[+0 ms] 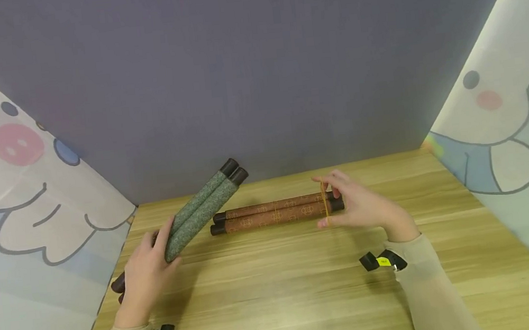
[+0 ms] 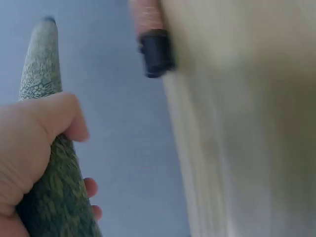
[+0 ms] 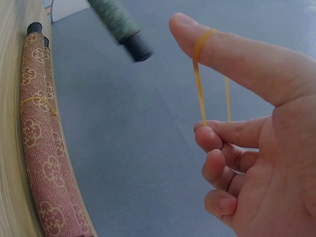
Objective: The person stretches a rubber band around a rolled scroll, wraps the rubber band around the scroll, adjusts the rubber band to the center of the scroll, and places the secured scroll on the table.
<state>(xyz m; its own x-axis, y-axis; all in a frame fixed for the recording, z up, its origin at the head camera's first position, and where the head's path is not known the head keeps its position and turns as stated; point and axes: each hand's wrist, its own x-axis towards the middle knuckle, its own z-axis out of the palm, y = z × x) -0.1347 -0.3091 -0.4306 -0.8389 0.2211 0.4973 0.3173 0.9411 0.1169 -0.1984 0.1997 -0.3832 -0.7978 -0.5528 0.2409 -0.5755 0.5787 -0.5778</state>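
Two green speckled scrolls (image 1: 202,213) with dark end knobs lie side by side in the grip of my left hand (image 1: 146,274), tilted up toward the back. In the left wrist view, thumb and fingers wrap round the green scroll (image 2: 59,187). My right hand (image 1: 366,203) holds a yellow rubber band (image 3: 199,89), stretched in a loop between thumb and index finger. Beyond it on the table, two brown patterned scrolls (image 1: 255,220) lie together. Another rubber band (image 3: 37,99) circles them near their middle.
The wooden table (image 1: 276,291) ends at a grey upright panel (image 1: 256,81) behind. Side panels with cartoon animals stand at left (image 1: 25,209) and right (image 1: 504,126). Each wrist carries a black strap.
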